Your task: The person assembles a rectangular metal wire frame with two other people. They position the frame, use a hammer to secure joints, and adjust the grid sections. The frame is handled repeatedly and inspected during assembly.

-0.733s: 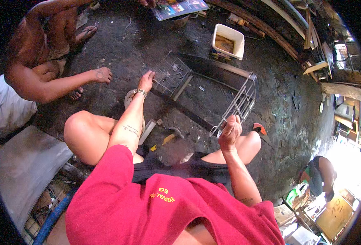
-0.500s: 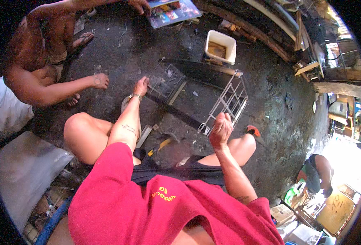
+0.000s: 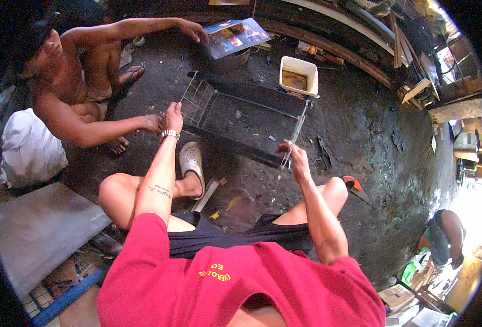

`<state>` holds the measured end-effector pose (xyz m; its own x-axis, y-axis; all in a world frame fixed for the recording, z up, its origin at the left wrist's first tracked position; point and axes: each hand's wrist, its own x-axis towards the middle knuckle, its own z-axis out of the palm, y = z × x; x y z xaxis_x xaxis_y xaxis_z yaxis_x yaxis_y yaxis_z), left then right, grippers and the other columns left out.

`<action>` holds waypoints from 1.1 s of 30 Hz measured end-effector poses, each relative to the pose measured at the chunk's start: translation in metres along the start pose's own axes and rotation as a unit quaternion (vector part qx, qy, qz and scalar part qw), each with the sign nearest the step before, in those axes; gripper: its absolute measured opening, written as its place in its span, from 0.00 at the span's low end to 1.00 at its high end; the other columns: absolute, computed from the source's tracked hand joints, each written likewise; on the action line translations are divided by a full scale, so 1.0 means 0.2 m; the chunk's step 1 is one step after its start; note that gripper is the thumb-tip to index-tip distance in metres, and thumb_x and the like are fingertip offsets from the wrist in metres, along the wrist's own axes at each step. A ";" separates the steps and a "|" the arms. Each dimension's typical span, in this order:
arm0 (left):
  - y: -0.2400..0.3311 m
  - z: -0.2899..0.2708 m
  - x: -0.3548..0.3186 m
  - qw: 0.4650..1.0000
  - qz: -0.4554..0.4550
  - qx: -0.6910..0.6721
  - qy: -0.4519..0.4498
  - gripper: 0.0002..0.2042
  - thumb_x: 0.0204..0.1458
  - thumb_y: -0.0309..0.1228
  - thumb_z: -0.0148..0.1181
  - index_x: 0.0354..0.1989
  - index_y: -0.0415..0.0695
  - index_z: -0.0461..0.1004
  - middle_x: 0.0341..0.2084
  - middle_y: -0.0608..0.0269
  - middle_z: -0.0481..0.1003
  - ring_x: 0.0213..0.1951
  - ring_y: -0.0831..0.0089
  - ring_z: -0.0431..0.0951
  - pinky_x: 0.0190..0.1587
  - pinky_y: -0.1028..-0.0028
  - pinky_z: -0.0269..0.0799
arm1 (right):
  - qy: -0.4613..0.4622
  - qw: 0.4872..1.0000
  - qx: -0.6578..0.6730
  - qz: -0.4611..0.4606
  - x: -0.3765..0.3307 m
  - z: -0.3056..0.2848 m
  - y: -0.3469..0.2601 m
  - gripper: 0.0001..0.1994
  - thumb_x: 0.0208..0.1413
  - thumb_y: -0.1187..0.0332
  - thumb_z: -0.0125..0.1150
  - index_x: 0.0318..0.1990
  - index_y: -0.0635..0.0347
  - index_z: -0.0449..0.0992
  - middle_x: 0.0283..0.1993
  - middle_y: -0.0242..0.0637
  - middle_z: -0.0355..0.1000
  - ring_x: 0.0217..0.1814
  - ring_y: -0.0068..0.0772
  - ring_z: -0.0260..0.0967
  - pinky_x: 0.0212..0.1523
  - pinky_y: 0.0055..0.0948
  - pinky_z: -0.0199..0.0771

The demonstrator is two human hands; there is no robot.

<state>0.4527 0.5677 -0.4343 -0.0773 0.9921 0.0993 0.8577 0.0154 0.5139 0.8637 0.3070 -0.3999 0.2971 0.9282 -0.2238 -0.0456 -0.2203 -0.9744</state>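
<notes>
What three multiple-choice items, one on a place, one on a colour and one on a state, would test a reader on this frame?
1. Where does the white tub stand?
A. On the ground beyond the metal rack
B. On the person's lap
C. On the grey board

2. What colour is the shoe on the person's foot?
A. Black
B. Pale off-white
C. Blue

3. How are the person's hands placed?
A. Both in the lap
B. Both holding a hammer
C. Left hand and right hand each gripping a side of the rack

Answers: 1 A, the tub sits on dark ground past the rack's far edge; 2 B, the clog is pale; 3 C, each hand closes on a wire end.
</notes>
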 end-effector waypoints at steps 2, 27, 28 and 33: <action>0.01 -0.02 0.02 0.998 -0.025 0.057 0.013 0.18 0.63 0.50 0.46 0.39 0.48 0.74 0.34 0.43 0.77 0.40 0.40 0.76 0.38 0.47 0.68 | 0.011 0.993 0.098 0.068 0.20 -0.04 0.11 0.19 0.64 0.56 0.56 0.45 0.67 0.80 0.41 0.39 0.79 0.43 0.29 0.76 0.51 0.30 0.71; -0.34 0.30 -0.42 0.807 -0.367 -0.460 -0.042 0.24 0.58 0.36 0.52 0.64 0.55 0.62 0.50 0.62 0.75 0.46 0.61 0.74 0.35 0.57 0.73 | 0.004 0.981 0.063 0.184 0.34 -0.21 0.09 0.22 0.64 0.50 0.52 0.61 0.48 0.71 0.55 0.31 0.75 0.54 0.26 0.69 0.44 0.36 0.71; -0.31 0.31 -0.43 0.859 -0.318 -0.401 -0.013 0.19 0.57 0.35 0.52 0.58 0.52 0.67 0.45 0.62 0.77 0.42 0.61 0.76 0.36 0.57 0.73 | -0.002 0.983 0.012 0.185 0.35 -0.19 0.07 0.21 0.64 0.52 0.53 0.61 0.48 0.72 0.52 0.29 0.75 0.51 0.24 0.69 0.44 0.36 0.71; -0.13 0.29 -0.60 0.963 -0.204 -0.175 -0.020 0.11 0.52 0.29 0.54 0.40 0.42 0.78 0.34 0.60 0.81 0.37 0.66 0.80 0.40 0.65 0.73 | 0.063 0.986 -0.009 0.156 0.45 -0.22 0.04 0.24 0.59 0.63 0.58 0.63 0.50 0.70 0.50 0.27 0.73 0.46 0.23 0.69 0.32 0.30 0.71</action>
<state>0.4688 0.4560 -0.5097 -0.3463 0.9162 -0.2017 0.5354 0.3696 0.7594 0.9318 0.3766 -0.4263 0.3876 0.7696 -0.5074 -0.1381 -0.4957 -0.8574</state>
